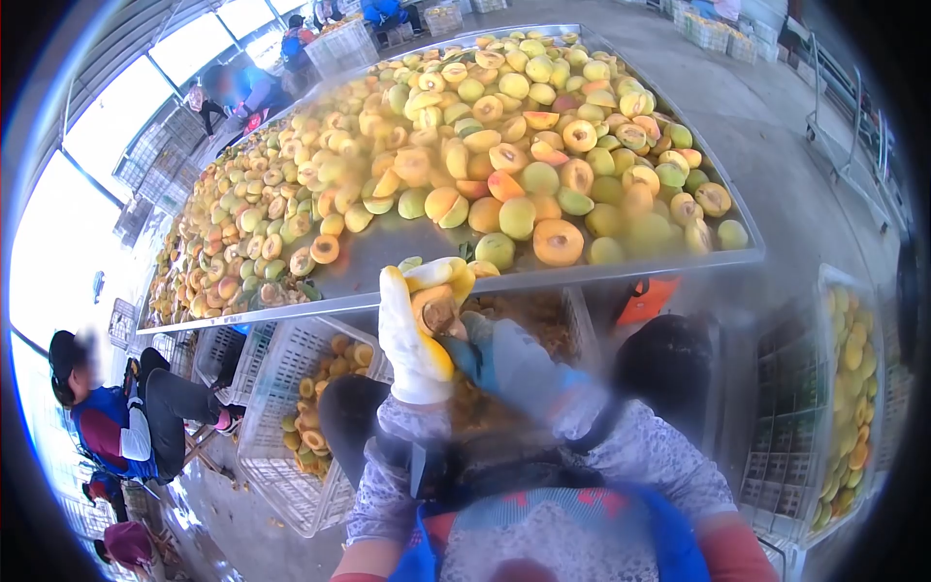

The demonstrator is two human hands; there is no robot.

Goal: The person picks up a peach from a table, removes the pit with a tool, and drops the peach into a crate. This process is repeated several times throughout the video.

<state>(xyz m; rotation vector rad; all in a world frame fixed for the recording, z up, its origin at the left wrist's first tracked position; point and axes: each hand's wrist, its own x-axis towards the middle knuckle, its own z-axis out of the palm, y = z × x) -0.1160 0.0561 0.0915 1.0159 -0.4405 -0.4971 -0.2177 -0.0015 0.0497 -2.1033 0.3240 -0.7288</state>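
Work in hand: pitting of halved peaches at a metal tabletop heaped with fruit.
Done so far: most of the heap lies cut open, many halves showing an empty stone hollow; the white crate at 8 o'clock from the hands holds a partial load of halves, and a second crate at 3 o'clock is also part filled.
Left to do: by judgement a great deal, since whole green-yellow fruit are mixed through the heap, chiefly toward 1 o'clock.
Peach half: held just below the tabletop's near edge, cut face toward the camera, brown hollow visible.
Left hand: in a white and yellow glove, raised upright, fingers curled over the top of the peach half, closed on it.
Right hand: in a blue glove, at 4 o'clock from the fruit, pressed close to it; whether it grips a tool or the fruit cannot be told.
Bystanders: a seated person at 9 o'clock, others at the far end.
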